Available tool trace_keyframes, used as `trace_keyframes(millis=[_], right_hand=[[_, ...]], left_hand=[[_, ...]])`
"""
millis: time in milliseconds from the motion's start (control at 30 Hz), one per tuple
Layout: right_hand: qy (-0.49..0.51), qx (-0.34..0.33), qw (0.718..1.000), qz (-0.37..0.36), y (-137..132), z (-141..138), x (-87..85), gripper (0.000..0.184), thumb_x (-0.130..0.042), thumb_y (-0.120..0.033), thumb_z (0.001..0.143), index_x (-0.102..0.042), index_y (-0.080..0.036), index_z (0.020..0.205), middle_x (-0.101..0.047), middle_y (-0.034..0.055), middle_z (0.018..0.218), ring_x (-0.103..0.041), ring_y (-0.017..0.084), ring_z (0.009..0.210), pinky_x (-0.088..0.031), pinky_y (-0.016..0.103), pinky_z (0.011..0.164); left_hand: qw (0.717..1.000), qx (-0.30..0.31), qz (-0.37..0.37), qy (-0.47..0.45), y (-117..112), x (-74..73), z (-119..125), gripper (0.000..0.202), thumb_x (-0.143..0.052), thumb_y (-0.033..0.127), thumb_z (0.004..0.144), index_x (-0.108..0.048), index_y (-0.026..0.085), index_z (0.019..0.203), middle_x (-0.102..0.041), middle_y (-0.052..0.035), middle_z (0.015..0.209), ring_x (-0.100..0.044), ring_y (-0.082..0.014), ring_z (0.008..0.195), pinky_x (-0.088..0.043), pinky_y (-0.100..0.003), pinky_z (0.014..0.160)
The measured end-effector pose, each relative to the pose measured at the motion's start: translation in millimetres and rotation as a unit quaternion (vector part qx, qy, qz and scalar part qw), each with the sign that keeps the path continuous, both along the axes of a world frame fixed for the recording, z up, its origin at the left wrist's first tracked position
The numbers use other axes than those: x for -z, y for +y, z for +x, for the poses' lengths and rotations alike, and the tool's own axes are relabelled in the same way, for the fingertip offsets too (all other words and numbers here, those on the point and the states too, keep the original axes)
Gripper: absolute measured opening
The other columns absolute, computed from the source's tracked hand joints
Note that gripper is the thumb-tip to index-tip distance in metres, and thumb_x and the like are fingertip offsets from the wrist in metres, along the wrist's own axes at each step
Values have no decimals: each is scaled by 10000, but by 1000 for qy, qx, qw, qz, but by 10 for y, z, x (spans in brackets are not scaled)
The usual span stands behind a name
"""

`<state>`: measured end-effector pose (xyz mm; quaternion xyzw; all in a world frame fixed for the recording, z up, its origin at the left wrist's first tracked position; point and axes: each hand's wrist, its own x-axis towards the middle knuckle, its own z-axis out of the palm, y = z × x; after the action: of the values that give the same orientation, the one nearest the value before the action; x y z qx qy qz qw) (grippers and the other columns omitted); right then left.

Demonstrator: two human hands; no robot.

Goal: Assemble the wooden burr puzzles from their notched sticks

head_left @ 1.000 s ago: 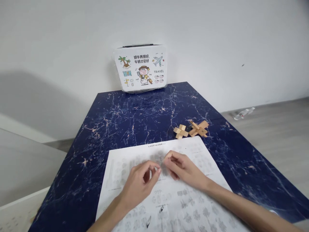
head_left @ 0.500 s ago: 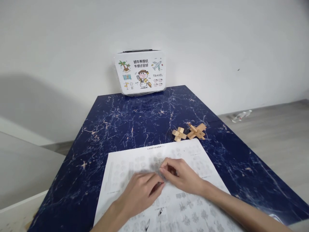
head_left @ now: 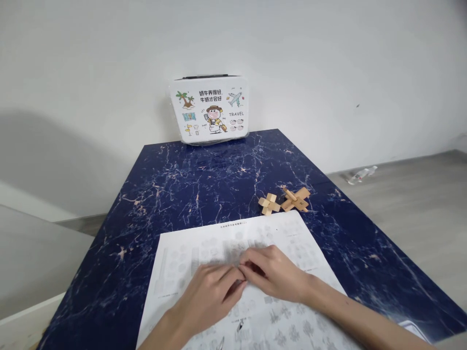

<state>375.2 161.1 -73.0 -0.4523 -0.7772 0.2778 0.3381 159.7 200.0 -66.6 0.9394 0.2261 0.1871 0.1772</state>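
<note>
My left hand [head_left: 209,296] and my right hand [head_left: 278,275] rest side by side on a white printed sheet [head_left: 292,233] covered with small diagrams. Their fingertips meet over the middle of the sheet. Both hands have the fingers curled and pressed together; whatever sits between them is hidden. Beyond the sheet's far right corner lie two small wooden interlocking puzzles, a compact one [head_left: 269,203] and a wider cross-shaped one [head_left: 296,199], touching each other and well out of reach of my fingers.
The sheet lies on a dark blue marble-patterned table [head_left: 189,184]. A white cartoon-printed box [head_left: 209,109] stands at the table's far edge against the wall. A clear plastic bottle [head_left: 359,175] lies on the wooden floor at the right.
My left hand's fingers have flattened and closed against my right hand's fingertips, and both hands have sunk lower onto the sheet. The puzzles have stayed where they were.
</note>
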Motion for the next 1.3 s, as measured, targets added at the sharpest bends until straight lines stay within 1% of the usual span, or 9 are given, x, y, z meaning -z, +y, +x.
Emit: trace_keyframes(millis=[267,500,767,1033,1300], right_hand=[[-25,-9,999,31,12,9,11,181,-482,-232,1058,-580,-210,907,-625,-25,717,-518,128,556,-354,274,567],[-46,-13,999,18,15,16,22,188,-472,-255,1064,-579,-216,914,-643,-9,726,-530,142,565,-347,291,577],[-51,-9,998,22,40,27,13,176,-482,-238,1057,-586,-208,918,-640,-10,720,-537,139,570,-343,287,583],[-44,-2,999,29,61,39,30,166,-485,-239,1059,-602,-209,944,-656,-8,728,-554,139,575,-361,284,585],[-48,-3,998,30,62,33,18,180,-480,-251,1066,-608,-212,945,-659,-7,722,-552,143,572,-368,285,580]], left_hand=[[1000,-2,-5,6,-7,-4,-6,181,-521,214,1042,-554,214,865,-646,41,723,-622,-157,581,-458,-319,574],[1000,-1,-11,16,-10,-13,-13,167,-512,221,1048,-569,215,891,-649,38,734,-638,-170,609,-475,-333,602],[1000,3,-19,12,-10,-27,-14,155,-500,214,1053,-570,219,915,-667,34,760,-648,-174,626,-480,-327,624],[1000,-6,-18,6,-9,-33,-17,184,-499,215,1045,-569,226,876,-639,43,706,-614,-165,570,-468,-318,600],[1000,-4,-11,3,-10,-41,-15,183,-487,215,1048,-562,228,882,-652,33,721,-623,-171,579,-465,-319,596]])
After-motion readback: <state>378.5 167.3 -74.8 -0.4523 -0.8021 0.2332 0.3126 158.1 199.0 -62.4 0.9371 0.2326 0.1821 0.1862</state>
